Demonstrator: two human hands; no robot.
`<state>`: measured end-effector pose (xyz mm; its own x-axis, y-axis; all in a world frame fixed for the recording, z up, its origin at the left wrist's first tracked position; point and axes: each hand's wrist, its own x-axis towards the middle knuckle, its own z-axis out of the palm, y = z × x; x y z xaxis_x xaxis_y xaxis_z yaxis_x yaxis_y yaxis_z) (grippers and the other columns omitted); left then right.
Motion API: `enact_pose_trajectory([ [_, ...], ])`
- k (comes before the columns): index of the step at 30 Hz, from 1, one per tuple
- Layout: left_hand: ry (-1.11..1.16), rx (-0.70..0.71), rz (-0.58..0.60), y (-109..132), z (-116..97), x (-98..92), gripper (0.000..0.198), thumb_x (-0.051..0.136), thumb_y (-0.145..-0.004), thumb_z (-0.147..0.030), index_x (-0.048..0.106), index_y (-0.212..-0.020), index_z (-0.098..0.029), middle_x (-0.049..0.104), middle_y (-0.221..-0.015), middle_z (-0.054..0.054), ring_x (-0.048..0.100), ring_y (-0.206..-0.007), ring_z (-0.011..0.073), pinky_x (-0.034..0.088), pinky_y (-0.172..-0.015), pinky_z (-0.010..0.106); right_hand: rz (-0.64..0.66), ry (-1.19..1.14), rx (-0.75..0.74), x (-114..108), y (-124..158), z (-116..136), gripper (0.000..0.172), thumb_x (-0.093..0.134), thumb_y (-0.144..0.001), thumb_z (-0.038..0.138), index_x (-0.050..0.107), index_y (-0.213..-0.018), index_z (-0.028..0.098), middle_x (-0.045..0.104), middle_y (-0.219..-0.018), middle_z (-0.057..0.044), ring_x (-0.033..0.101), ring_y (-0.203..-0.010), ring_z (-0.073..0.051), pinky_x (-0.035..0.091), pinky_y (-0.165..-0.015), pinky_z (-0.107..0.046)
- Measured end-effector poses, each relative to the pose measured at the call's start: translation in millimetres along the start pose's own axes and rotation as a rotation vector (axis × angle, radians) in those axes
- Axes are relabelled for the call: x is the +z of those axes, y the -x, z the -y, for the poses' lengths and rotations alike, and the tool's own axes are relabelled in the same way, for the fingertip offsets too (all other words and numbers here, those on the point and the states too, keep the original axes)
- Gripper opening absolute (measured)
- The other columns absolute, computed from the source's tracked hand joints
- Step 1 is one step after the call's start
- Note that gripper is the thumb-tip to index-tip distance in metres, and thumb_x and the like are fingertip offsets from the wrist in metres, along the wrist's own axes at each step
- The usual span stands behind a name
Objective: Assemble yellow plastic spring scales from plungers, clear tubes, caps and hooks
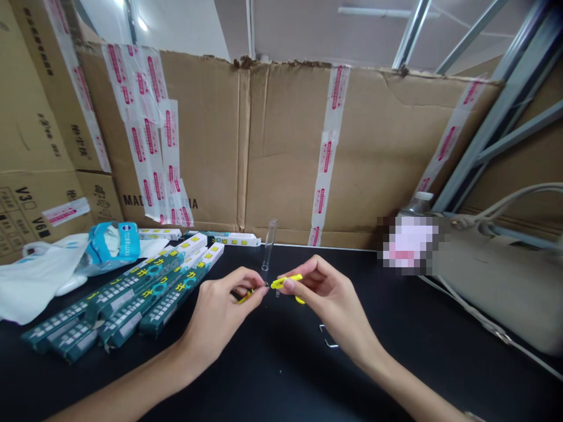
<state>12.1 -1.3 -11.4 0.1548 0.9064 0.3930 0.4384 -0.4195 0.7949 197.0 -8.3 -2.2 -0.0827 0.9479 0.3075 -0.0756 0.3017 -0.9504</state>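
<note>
My left hand (220, 310) pinches a thin yellow piece (244, 297), largely hidden behind the fingers, and a small dark ring or wire end shows at the fingertips. Close by, my right hand (332, 299) grips a yellow plastic part (292, 281) between thumb and fingers, its end pointing at my left fingertips. A small metal spring (277, 294) shows just under that part. Beneath my right fingers is a round yellow piece (299, 300), partly covered. A clear tube (268, 246) is just beyond both hands. Bent metal wire (328, 340) lies on the black table (264, 375).
Several green and white boxes (162, 287) lie stacked at left, beside a blue wipes packet (113, 243) and white plastic (26, 281). Cardboard (281, 146) walls the back. A bottle (423, 202) and beige bag (501, 281) stand at right.
</note>
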Motion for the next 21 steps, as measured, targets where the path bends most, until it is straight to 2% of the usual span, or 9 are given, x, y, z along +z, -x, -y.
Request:
enact_pose_trajectory([
  [5, -0.005, 0.005, -0.004, -0.2, -0.6, 0.3, 0.01, 0.064, -0.081, -0.031, 0.067, -0.078, -0.021, 0.074, -0.075, 0.0, 0.069, -0.062, 0.0156, 0.054, -0.047, 0.019, -0.059, 0.036, -0.039, 3.8, 5.4, -9.7, 0.029, 0.082, -0.07, 0.037, 0.06, -0.076, 0.021, 0.074, -0.081, -0.005, 0.072, -0.078, -0.022, 0.059, -0.075, -0.034],
  [12, -0.041, 0.04, 0.005, 1.1, -0.9, 0.9, 0.009, 0.062, -0.083, -0.029, 0.067, -0.079, -0.022, 0.074, -0.076, 0.0, 0.068, -0.062, 0.015, 0.052, -0.046, 0.018, -0.059, 0.055, -0.038, 4.8, 4.7, -12.9, 0.027, 0.083, -0.07, 0.034, 0.059, -0.073, 0.021, 0.074, -0.081, -0.003, 0.072, -0.078, -0.021, 0.058, -0.074, -0.032],
  [21, -0.242, 0.165, 0.008, 4.0, 8.9, 0.1, 0.005, 0.061, -0.089, -0.026, 0.064, -0.087, -0.023, 0.072, -0.078, -0.004, 0.067, -0.065, 0.012, 0.049, -0.058, 0.019, -0.078, 0.042, -0.029, 8.2, 5.7, -16.0, 0.029, 0.085, -0.068, 0.032, 0.058, -0.071, 0.021, 0.074, -0.078, -0.002, 0.072, -0.075, -0.019, 0.058, -0.071, -0.029],
])
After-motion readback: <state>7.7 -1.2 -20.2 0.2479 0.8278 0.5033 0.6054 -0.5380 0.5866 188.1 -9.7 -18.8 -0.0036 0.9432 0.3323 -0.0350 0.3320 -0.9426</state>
